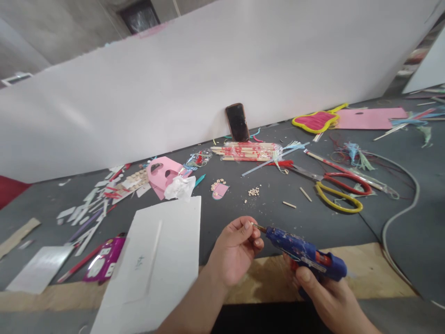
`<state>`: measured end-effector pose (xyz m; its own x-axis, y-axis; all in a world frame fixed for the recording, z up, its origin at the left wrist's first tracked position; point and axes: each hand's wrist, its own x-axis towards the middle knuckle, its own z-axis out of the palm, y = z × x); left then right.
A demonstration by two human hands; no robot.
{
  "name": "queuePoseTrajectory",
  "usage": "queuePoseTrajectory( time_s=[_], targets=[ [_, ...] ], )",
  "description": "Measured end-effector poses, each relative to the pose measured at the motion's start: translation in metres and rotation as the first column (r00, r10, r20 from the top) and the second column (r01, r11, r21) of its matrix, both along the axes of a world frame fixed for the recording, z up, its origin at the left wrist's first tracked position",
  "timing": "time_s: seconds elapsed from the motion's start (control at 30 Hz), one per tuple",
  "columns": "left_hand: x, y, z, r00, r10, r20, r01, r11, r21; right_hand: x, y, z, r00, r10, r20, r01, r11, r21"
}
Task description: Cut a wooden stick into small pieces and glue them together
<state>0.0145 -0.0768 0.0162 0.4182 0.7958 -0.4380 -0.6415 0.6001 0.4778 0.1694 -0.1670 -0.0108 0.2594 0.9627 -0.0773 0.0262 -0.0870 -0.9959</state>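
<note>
My right hand [321, 290] is wrapped round the handle of a blue hot glue gun [302, 250], its nozzle pointing left. At the nozzle tip, my left hand [239, 246] pinches a tiny pale piece [252, 224] between thumb and forefinger; it looks like one of the small wooden bits on the table. Beyond the hands lies a small pile of such wooden bits [254, 191]. Left of the pile is a pink heart-shaped piece [220, 190] with more bits along its upper edge.
A white foam board [174, 232] lies to the left. Large scissors [323, 177] with red and yellow handles rest at right, near a grey cable [399, 211]. Packed wooden sticks [250, 152] and a phone [237, 122] stand before a white partition [208, 69].
</note>
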Motion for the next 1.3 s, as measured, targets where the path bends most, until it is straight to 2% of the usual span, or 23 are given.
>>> queuePoseTrajectory(
  time_s=[0.23, 0.47, 0.6, 0.8, 1.0, 1.2, 1.3],
  targets=[
    [0.001, 0.0, 0.0, 1.0, -0.004, 0.013, 0.004, 1.0, 0.001, 0.001, 0.0, 0.0, 0.999, 0.002, 0.049, -0.001, 1.0, -0.019],
    [0.002, -0.001, 0.0, 1.0, -0.002, 0.004, 0.002, 1.0, -0.01, 0.004, 0.001, -0.009, 0.997, 0.02, 0.076, -0.023, 0.999, 0.037],
    [0.003, -0.001, 0.001, 1.0, -0.005, 0.002, 0.005, 1.0, -0.015, 0.003, 0.0, -0.008, 0.998, -0.019, 0.06, 0.019, 1.0, -0.003],
    [0.004, -0.001, 0.001, 1.0, -0.006, 0.002, 0.006, 1.0, -0.024, 0.006, 0.0, -0.009, 0.996, 0.029, 0.079, -0.031, 0.999, 0.027],
    [0.004, -0.002, 0.0, 1.0, -0.006, 0.01, 0.006, 1.0, -0.022, 0.002, -0.001, -0.003, 0.999, -0.021, 0.049, 0.021, 1.0, 0.006],
    [0.004, -0.002, 0.0, 1.0, -0.013, 0.008, 0.013, 1.0, -0.018, 0.01, -0.002, -0.026, 0.993, 0.051, 0.104, -0.057, 0.997, 0.058],
    [0.004, -0.003, 0.001, 1.0, -0.009, 0.01, 0.01, 1.0, -0.027, 0.012, -0.001, -0.03, 0.99, 0.059, 0.125, -0.068, 0.996, 0.065]
  ],
)
